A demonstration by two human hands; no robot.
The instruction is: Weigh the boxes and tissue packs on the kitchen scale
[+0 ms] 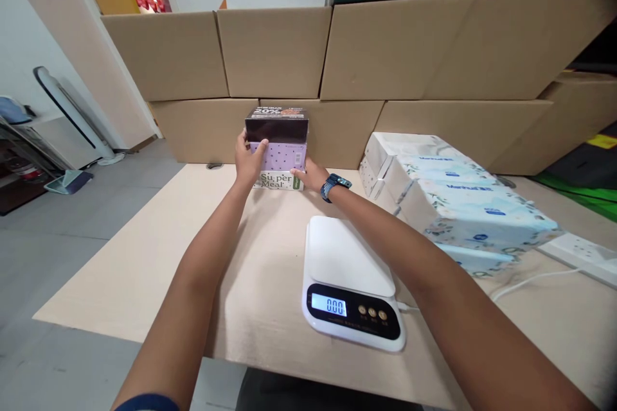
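At the far side of the table, three small cartons are stacked against the cardboard boxes. The top one is a dark brown box (277, 130), the middle a purple dotted box (279, 157), the bottom a white box (276, 182) lettered "Super Meal". My left hand (249, 159) grips the stack's left side, its thumb across the purple box. On the right side, my right hand (313, 176) has its thumb near the seam between the purple and white boxes; its other fingers are mostly hidden. Nearer to me, a white digital scale (349, 257) reads 0.00.
Packs of tissues (463, 199) are piled on the right, with a power strip (583, 253) and white cable beyond. Large cardboard boxes (274, 51) form a wall along the table's back. The wooden table's (159, 257) left edge borders the grey floor.
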